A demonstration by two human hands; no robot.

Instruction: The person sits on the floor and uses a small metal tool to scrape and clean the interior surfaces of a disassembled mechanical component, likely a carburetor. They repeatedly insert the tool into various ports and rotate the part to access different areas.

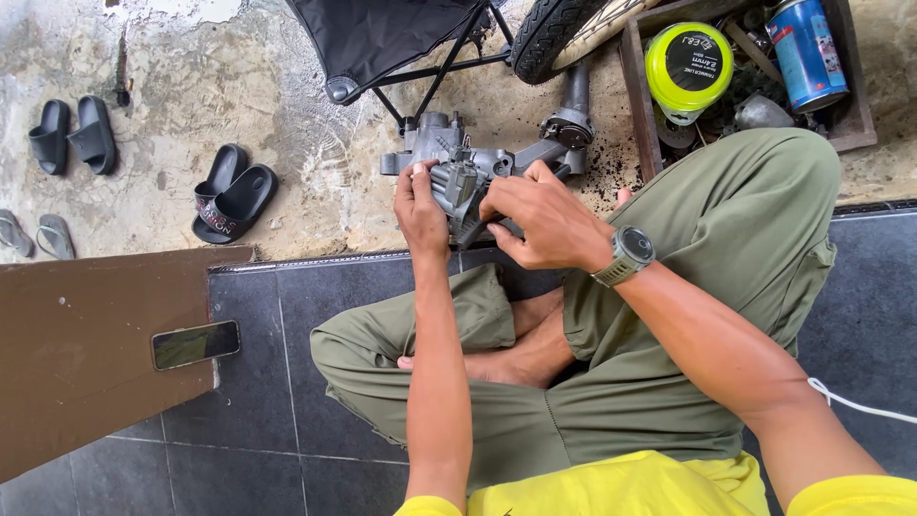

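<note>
Floor: dark tiled floor (287, 401) under the seated person, giving way to rough concrete (287, 96) beyond the tile edge.
Person: cross-legged, olive trousers (726, 239), yellow shirt (630, 483), bare feet tucked at the middle.
Board: brown board (76, 344) at the left, lying over the tiles; a dark phone (196, 344) rests flat on its right edge.
Chair: black folding chair (382, 33) at top centre, legs on the concrete.
Crate: wooden crate (642, 105) at top right — holds a yellow-green spool (688, 62), a blue can (807, 48) and dark oddments too jumbled to tell apart.
Tyre: black tyre (549, 33) just left of the crate, partly out of view.
Engine part: grey metal engine part (458, 167) resting on the concrete at the tile edge, straight ahead of the knees; grit is scattered beside it toward the crate.
Sandals: black pair (234, 191) left of the part, another black pair (72, 134) further left, grey pair (33, 234) at the frame edge.
Left hand: left hand (420, 210) — grip closed around the near left side of the engine part, thumb on top.
Right hand: right hand (540, 215) with a grey watch (626, 256) on the wrist; fingers curled onto the part's near right side, pinching at its centre. What lies under the fingertips is hidden.
</note>
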